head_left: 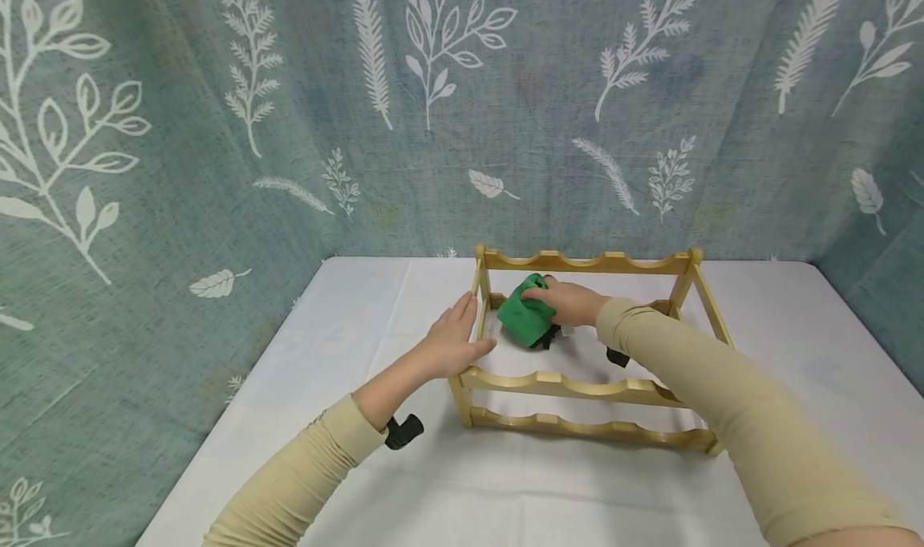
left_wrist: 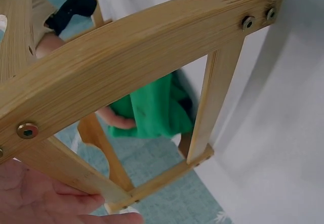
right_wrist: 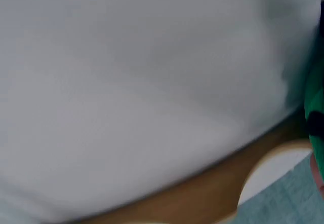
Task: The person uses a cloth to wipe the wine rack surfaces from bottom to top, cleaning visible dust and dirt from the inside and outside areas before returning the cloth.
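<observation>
A two-tier wooden rack (head_left: pixel 552 382) with scalloped rails stands on the white table. My right hand (head_left: pixel 570 302) reaches down inside it and grips a bunched green cloth (head_left: pixel 525 316) with a black part at its lower edge. In the left wrist view the green cloth (left_wrist: pixel 157 110) shows through the rack's side frame, with fingertips on it. Only a strip of the cloth (right_wrist: pixel 316 100) shows at the right edge of the right wrist view. My left hand (head_left: pixel 449 344) lies against the rack's left side, fingers extended and thumb spread.
The white tabletop (head_left: pixel 404 491) spreads around the rack. Behind it and along the sides hangs a grey-green curtain (head_left: pixel 433 170) with white leaf prints. Each wrist wears a black strap or camera mount (head_left: pixel 403 432). Bolt heads (left_wrist: pixel 28 130) show on the rack's side frame.
</observation>
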The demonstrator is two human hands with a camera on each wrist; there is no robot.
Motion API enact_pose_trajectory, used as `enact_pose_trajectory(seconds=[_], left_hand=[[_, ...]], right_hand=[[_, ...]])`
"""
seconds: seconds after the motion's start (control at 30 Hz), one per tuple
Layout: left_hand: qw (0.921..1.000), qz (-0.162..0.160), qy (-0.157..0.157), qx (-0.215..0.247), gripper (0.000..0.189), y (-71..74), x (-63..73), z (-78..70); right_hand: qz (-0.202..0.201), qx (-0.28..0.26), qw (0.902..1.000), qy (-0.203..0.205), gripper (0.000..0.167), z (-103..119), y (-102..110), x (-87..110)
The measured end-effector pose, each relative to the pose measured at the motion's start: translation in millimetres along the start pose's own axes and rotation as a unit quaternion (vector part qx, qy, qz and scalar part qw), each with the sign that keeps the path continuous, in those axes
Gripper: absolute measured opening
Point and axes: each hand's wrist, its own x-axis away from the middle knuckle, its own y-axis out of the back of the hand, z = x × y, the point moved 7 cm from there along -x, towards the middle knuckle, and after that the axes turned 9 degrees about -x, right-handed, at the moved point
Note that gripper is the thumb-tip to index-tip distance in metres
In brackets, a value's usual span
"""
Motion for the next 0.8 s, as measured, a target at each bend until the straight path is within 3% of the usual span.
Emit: enact_pose_trajectory(seconds=[0.2,0.5,0.7,0.8], left_hand=[[1.0,0.0,0.002,0.003,0.079,0.1,-0.5,-1.1],[0.9999,-0.006,-0.009,0.008,0.08,1.1,-1.4,-0.6],[0.9999,-0.001,-0.001,0.011,0.08,0.6,-1.2,-0.5],[0.9999,0.0,0.001,0.011,0.081,0.4,-1.0,-1.3]], right_hand=[[0.058,0.006,0.9983,-0.005,0.059,-15.0,4.4,22.1],[0.128,0.007,0.9902,-0.054,0.059,-58.2,12.2,68.8],[0.156,0.02,0.9792,-0.128,0.058,-82.1,17.2,97.1],[0.162,0.023,0.9758,-0.145,0.056,-85.9,20.0,107.2]])
